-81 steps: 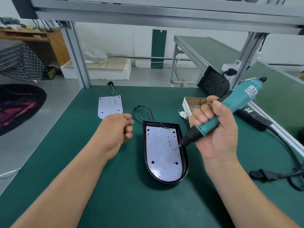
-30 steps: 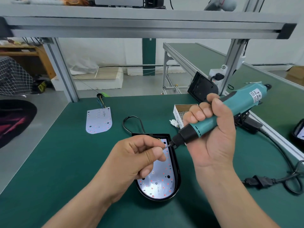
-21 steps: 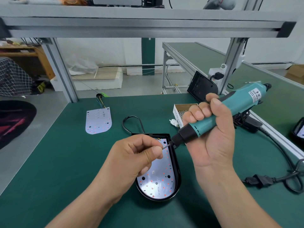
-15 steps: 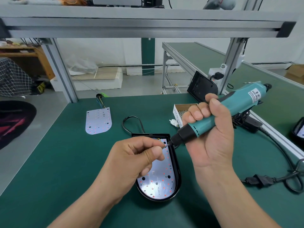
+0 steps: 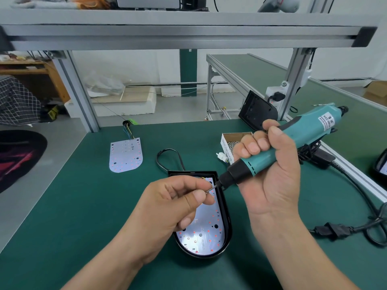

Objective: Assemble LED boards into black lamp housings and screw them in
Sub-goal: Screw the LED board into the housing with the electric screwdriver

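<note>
**Loading the driver bit over the housing's far corner**

The black lamp housing [image 5: 227,218] lies flat on the green table [image 5: 83,206], rounded end toward the person. The LED board [image 5: 207,233] is seated inside it, wires at the far straight end.

The right hand [image 5: 270,178] is wrapped in a fist around the teal electric screwdriver [image 5: 293,139]. The tool slants down-left, so its bit [image 5: 213,187] ends just above the housing's far right corner.

The left hand [image 5: 167,208] hovers over the housing's middle and hides much of the board. Thumb and forefinger are pressed together on the bit's tip, other fingers curled under. Judgement: the pinch is there to seat or steady a screw on the bit before driving. The screw itself is too small to make out, so this can't be confirmed. The low slant probably keeps the tip in view; it isn't a driving angle yet.

- **Open screw box [image 5: 232,139]:** just beyond the housing's far right corner, a short reach for refills.
- **Spare LED board [image 5: 126,154]:** well off to the housing's far left, wires trailing away.
- **Second housing [image 5: 257,114]:** leans upright farther back, behind the box.
- **Black cable loop [image 5: 167,158]:** just behind the housing's far edge.

Can't tell whether any screws are already in the board.
</note>
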Available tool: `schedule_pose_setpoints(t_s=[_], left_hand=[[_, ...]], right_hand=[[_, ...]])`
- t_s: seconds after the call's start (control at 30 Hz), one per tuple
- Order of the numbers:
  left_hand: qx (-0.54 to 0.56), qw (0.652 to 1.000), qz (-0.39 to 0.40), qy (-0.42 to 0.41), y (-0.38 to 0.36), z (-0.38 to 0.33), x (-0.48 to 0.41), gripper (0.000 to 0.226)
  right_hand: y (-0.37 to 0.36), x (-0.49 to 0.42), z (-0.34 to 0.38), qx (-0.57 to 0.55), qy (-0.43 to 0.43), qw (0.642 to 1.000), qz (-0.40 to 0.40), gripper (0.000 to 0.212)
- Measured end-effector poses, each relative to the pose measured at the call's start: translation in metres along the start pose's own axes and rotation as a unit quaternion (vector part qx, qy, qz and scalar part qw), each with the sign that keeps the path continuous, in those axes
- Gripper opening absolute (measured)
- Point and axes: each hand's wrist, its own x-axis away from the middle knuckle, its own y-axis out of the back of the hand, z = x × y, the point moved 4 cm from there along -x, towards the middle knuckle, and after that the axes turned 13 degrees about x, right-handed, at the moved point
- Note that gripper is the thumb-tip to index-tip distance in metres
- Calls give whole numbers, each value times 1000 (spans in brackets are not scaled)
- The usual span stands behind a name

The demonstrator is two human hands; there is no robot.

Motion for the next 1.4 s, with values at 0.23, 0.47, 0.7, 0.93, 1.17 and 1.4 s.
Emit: schedule_pose_setpoints(t_s=[0.23,0.47,0.7,0.93,1.17,1.4], left_hand=[[-2,1000,3,-3,0,0,0,17],[-9,1000,4,-3,-1,0,0,22],[-19,1000,-11,-2,-4,-2,1,15],[-143,987,-60,-36,-3,-2,2,31],[-175,982,-66,-39,-2,1,4,34],[-143,985,-76,-56,-4,-5,4,34]], right_hand=[[2,0,0,2,0,1000,-3,8],[3,-2,-1,3,0,1000,-4,10],[4,-1,-2,13,-3,1000,3,8],[6,0,-9,50,-12,999,12,5],[15,-3,-17,29,-32,999,-20,9],[20,-5,-19,17,-44,996,-74,7]])
